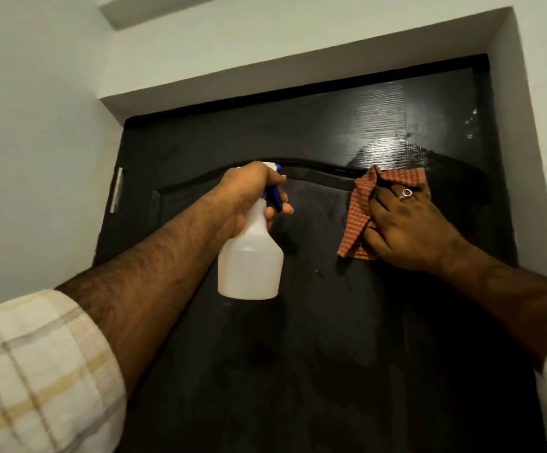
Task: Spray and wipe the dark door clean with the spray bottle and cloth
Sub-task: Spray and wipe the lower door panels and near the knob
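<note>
The fingers (pixel 278 204) of the left hand (pixel 249 194) are curled round the neck of the spray bottle (pixel 249 256), with two fingertips laid on the blue trigger (pixel 273 194). The bottle is held at the centre of the frame, its white body hanging below the hand and its nozzle pointed at the door (pixel 298 338). The fingers (pixel 393 194) of the right hand (pixel 409 223) are spread flat and pressed on the cloth (pixel 357 217), which is pinned against the door at the right of centre. The orange checked cloth is seen past the fingertips and to the left of the hand; its lower edge hangs loose beside the thumb. A ring (pixel 407 192) is worn on one finger of that hand.

The cloth lies on the arched moulding of the door panel. A wet, shiny patch (pixel 390 138) is seen on the door just above the cloth. A metal hinge (pixel 116 191) is fixed at the door's left edge. A checked sleeve (pixel 36 371) fills the lower left corner. White wall (pixel 30 125) surrounds the door.
</note>
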The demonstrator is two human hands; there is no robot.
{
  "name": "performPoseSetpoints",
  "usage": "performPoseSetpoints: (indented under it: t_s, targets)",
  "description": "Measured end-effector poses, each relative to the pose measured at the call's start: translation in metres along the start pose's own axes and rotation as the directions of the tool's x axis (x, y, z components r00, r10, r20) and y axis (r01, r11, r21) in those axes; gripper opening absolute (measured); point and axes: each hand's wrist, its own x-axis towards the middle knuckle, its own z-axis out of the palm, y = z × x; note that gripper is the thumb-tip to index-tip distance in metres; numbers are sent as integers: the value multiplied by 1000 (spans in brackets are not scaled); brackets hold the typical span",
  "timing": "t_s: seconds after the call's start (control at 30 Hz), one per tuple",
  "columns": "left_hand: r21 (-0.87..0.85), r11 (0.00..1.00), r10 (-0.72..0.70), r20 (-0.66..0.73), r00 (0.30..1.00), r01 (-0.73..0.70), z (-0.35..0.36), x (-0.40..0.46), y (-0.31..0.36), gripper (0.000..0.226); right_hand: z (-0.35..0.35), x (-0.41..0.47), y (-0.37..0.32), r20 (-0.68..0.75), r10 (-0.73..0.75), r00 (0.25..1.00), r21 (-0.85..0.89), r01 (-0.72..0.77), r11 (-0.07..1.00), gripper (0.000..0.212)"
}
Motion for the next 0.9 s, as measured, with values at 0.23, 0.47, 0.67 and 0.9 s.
performPoseSetpoints:
  t_s: [0.23, 0.47, 0.67, 0.9]
  targets:
    - [17, 1000, -15, 1, 1000, 15, -72, 42, -20, 26, 19, 80, -68, -23, -34, 999, 49, 35, 998, 46]
    - [10, 1000, -20, -46, 999, 20, -162, 84, -38, 24, 37, 179, -170, 123, -25, 992, 114, 11, 993, 67]
    - [66, 997, -33, -111, 993, 40, -242, 101, -56, 20, 53, 224, -248, 162, -109, 981, 156, 84, 984, 72]
    - [85, 993, -64, -180, 982, 80, -306, 99, -66, 16, 65, 257, -329, 185, -198, 963, 233, 153, 960, 72]
